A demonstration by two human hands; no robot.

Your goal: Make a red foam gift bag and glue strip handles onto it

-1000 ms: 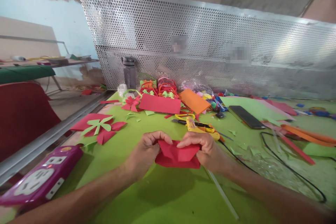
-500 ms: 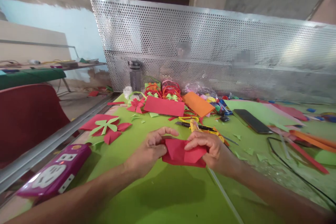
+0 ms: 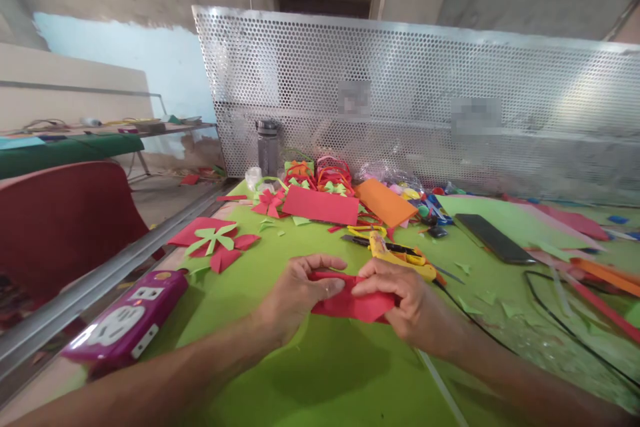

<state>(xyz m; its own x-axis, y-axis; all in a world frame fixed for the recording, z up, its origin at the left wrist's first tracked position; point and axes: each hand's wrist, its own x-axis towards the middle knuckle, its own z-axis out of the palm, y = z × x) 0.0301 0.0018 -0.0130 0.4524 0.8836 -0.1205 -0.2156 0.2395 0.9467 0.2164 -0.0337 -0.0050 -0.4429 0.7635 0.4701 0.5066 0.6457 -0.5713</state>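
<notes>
A folded piece of red paper (image 3: pixel 350 305) is held just above the green table cover (image 3: pixel 320 373) by both of my hands. My left hand (image 3: pixel 295 293) pinches its left side, thumb on top. My right hand (image 3: pixel 407 300) grips its right side, fingers curled over the upper edge. The paper lies flattened between the fingertips, partly hidden by them. A yellow glue gun (image 3: pixel 400 255) lies just beyond my right hand.
A purple power strip (image 3: pixel 125 320) sits at the left table edge. Red and green paper cut-outs (image 3: pixel 213 240), a red sheet (image 3: pixel 323 205), an orange sheet (image 3: pixel 385 202), a phone (image 3: pixel 495 238) and a black cable (image 3: pixel 565 320) lie around. A perforated metal panel (image 3: pixel 400 93) backs the table; a red chair (image 3: pixel 65 213) stands left.
The red paper has been pressed flatter between my hands. My left thumb has come down on it. The camera has tilted up and shifted right slightly.
</notes>
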